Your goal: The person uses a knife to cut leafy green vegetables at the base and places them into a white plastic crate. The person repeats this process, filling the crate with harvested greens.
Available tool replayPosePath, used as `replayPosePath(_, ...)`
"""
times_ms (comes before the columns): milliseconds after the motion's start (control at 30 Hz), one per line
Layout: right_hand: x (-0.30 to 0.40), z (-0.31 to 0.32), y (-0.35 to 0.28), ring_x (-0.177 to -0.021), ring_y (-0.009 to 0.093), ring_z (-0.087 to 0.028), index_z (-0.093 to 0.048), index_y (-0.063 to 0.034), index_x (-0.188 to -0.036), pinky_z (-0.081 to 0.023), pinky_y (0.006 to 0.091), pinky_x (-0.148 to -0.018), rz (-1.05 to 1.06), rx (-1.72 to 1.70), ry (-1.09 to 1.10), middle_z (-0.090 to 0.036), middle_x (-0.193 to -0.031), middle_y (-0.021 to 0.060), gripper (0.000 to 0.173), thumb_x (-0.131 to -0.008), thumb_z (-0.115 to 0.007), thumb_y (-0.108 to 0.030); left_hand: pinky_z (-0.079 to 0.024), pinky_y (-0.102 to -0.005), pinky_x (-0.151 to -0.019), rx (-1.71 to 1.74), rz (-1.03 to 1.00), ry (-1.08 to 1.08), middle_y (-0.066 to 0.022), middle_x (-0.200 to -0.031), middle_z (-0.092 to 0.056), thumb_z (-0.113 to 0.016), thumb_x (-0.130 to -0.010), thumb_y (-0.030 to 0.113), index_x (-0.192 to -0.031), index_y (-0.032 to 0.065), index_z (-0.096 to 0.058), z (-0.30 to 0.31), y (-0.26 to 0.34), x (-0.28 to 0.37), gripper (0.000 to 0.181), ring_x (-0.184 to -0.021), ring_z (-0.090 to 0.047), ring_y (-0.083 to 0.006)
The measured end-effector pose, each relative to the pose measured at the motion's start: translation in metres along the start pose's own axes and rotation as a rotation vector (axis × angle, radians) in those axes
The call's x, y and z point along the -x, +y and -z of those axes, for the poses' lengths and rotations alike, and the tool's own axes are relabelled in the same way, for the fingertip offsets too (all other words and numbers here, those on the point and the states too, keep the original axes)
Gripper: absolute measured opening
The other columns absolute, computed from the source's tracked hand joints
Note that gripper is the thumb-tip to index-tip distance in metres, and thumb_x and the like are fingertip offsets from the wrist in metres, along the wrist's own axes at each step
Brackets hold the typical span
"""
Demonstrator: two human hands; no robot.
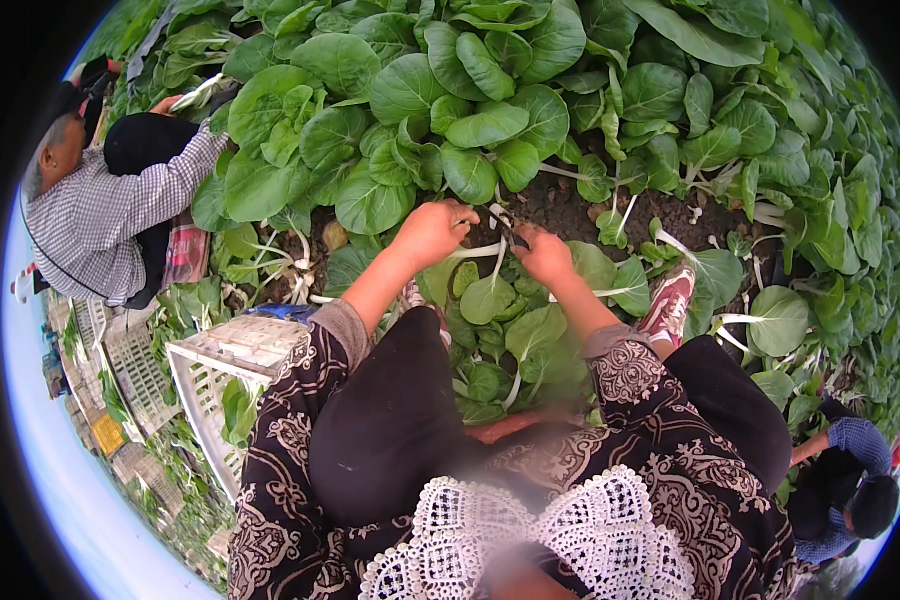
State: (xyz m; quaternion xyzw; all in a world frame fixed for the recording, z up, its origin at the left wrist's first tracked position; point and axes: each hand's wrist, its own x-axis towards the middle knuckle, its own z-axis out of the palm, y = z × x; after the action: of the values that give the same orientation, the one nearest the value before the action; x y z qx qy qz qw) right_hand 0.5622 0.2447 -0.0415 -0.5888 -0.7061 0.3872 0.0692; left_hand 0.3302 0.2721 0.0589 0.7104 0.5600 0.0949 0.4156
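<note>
My right hand (pixel 546 256) grips a small dark-handled knife (pixel 507 228), its blade against the pale base of a leafy green, likely bok choy. The standing bok choy plant (pixel 487 131) spreads broad leaves just beyond my hands. To the left of the knife is my left hand (pixel 436 231), fingers curled near the soil under those leaves; whether anything is between them is hidden. Cut loose leaves with white stalks (pixel 487 298) lie on the ground between my legs.
A white plastic crate (pixel 217 390) stands at my left, with more crates (pixel 139 375) behind it. Another person (pixel 120 180) crouches at the left holding cut greens, and a second person (pixel 847 480) is at lower right. Dense rows of plants (pixel 817 150) fill the far side.
</note>
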Motion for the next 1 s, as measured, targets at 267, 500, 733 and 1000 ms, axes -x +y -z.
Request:
replayPosePath(267,0.0,0.006,-0.002,-0.095,0.034,-0.062,-0.063,-0.0153,-0.117,-0.05,0.043,-0.08,-0.025,0.028,-0.022,-0.063,-0.108,0.0127,0.037,-0.082,-0.066,-0.027,-0.052,-0.0412,-0.076,-0.562,0.28,-0.124,-0.0133,-0.104,-0.064,-0.066,-0.082,0.035,-0.095,0.0036,-0.07,-0.035,-0.026,-0.02,0.034,-0.092,-0.064,-0.0308)
replayPosePath(500,-0.015,0.014,-0.016,-0.098,0.034,-0.062,-0.062,-0.0145,-0.117,-0.05,0.0422,-0.083,-0.056,0.133,-0.146,-0.065,-0.106,0.0151,0.037,-0.082,-0.066,-0.027,-0.051,-0.0379,-0.078,-0.795,0.313,-0.278,-0.0113,-0.108,-0.064,-0.069,-0.079,0.04,-0.098,0.0069,-0.072,-0.048,-0.024,-0.034,0.039,-0.106,-0.058,-0.0275)
replayPosePath(733,0.008,0.033,0.004,-0.08,0.029,-0.066,-0.068,-0.0088,-0.105,-0.052,0.0396,-0.072,-0.128,0.001,-0.232,-0.068,-0.088,0.014,0.033,-0.076,-0.069,-0.024,-0.052,-0.0398,-0.076,-0.736,0.257,-0.186,-0.0138,-0.097,-0.067,-0.064,-0.078,0.027,-0.092,0.0053,-0.071,-0.041,-0.02,-0.03,0.027,-0.094,-0.063,-0.0296)
replayPosePath(1000,0.061,0.074,0.019,-0.056,0.007,-0.052,-0.065,-0.0024,-0.101,-0.044,0.0229,-0.052,-0.232,-1.014,0.047,-0.061,-0.075,-0.0022,0.032,-0.073,-0.079,-0.013,-0.051,-0.0408,-0.073,-0.127,-0.088,-0.035,-0.0176,-0.083,-0.065,-0.058,-0.076,0.02,-0.094,0.0068,-0.067,-0.006,0.034,-0.031,0.024,-0.076,-0.064,-0.0321)
